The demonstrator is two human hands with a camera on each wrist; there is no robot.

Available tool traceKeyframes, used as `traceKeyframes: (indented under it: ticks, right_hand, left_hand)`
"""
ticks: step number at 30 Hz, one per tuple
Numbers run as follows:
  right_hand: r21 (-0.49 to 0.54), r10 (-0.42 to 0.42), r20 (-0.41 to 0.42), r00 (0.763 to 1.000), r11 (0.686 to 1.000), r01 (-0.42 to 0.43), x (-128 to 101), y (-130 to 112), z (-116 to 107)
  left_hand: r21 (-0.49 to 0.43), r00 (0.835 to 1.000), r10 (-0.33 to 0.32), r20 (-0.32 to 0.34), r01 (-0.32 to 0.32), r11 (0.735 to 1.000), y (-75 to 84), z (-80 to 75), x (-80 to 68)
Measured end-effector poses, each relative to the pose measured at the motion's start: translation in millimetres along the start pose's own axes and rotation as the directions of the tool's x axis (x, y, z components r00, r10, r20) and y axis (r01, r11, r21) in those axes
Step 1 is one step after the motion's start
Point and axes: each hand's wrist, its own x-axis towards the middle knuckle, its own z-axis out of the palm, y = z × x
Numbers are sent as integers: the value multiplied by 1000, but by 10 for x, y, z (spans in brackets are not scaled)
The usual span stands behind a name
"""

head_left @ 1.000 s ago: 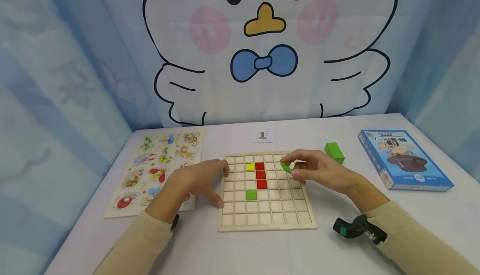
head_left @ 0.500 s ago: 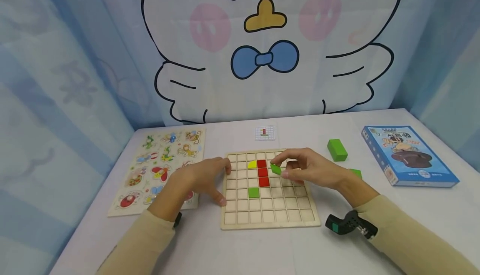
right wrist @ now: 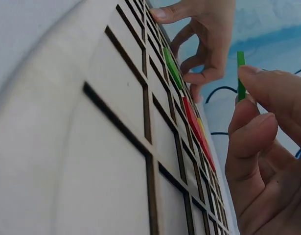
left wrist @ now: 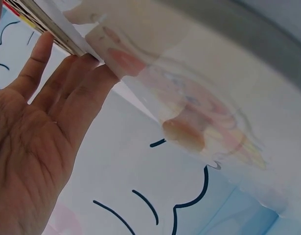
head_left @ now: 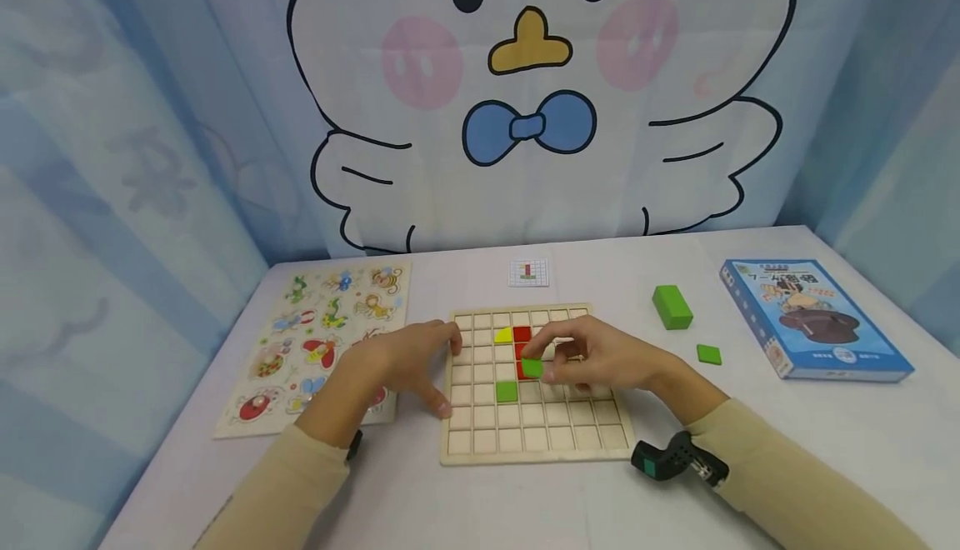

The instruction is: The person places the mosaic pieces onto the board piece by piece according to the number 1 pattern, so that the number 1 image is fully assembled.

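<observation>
Fingers [head_left: 551, 342] of right hand [head_left: 600, 360] pinch green tile [head_left: 532, 368].

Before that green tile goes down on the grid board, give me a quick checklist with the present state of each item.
1. Right hand holds the green tile: ok, pinched between the fingertips.
2. Tile off the board: ok, the right wrist view shows it above the wooden grid board.
3. Board steadied: ok, left hand rests its fingers against the board's left edge.
4. Cell beside the placed green tile free: ok, it looks bare.
5. Tile squared to its cell: cannot tell, it is tilted in the fingers.
6. Pattern card matches the layout: cannot tell, too small to read.
</observation>
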Motion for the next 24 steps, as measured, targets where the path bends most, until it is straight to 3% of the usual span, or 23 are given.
traceKeyframes:
  ticks: [4,15,24]
  right_hand:
    - [14,29,44,999,999,-30,14,2,56]
    - [-17,41,51,998,999,-40,23,19,111]
    - [-114,28,25,999,993,-25,28,44,160]
  left_hand:
    - [12,1000,7,1,-7,1000,9,-3,3]
    - [4,1000,-11,0,11,1000,18,-4,6]
    - [12,1000,-4,-8,4,1000,18,12,11]
